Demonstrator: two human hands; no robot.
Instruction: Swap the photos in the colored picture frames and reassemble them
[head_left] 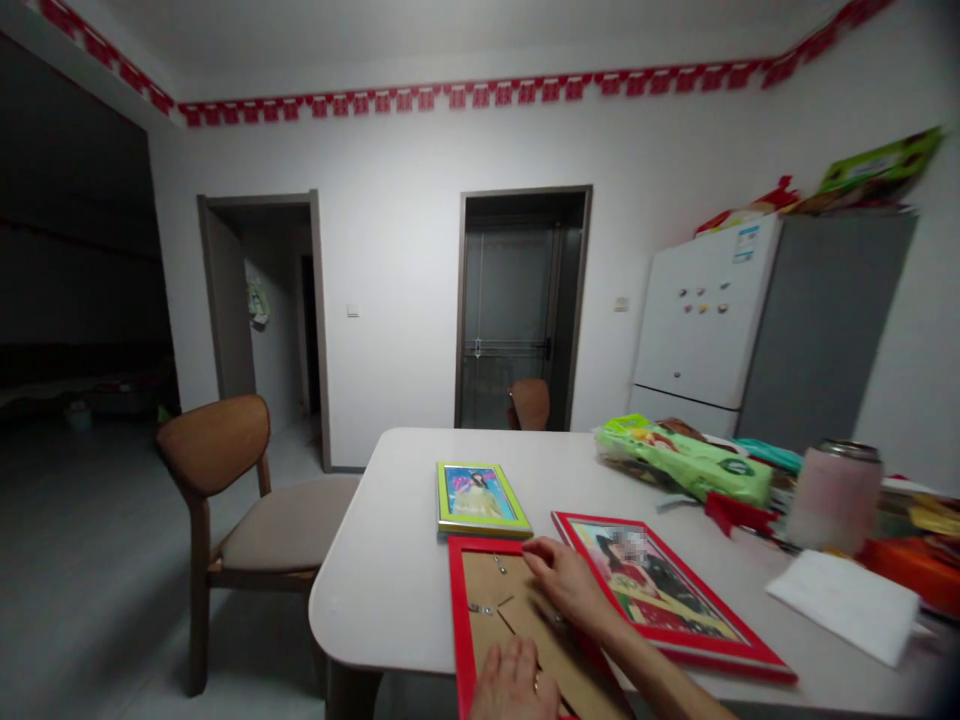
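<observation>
A red picture frame [461,620] lies face down near the table's front edge, its brown backing board and small metal clips showing. Flat on the lower part of that board rests my left hand [517,682], fingers stretched out, a ring on one of them. My right hand [571,582] is closed at the frame's upper right corner, fingertips bent onto the red edge. To the right lies a second red picture frame [720,650], face up with a photo of a person. Beyond the turned frame is a smaller yellow-green picture frame [444,522], also face up.
The white table [382,560] has rounded corners. On its right side are green snack packages [697,465], a pink jar [834,498] and white paper tissue [844,598]. A wooden chair [214,445] stands left; a fridge [694,320] is behind at right.
</observation>
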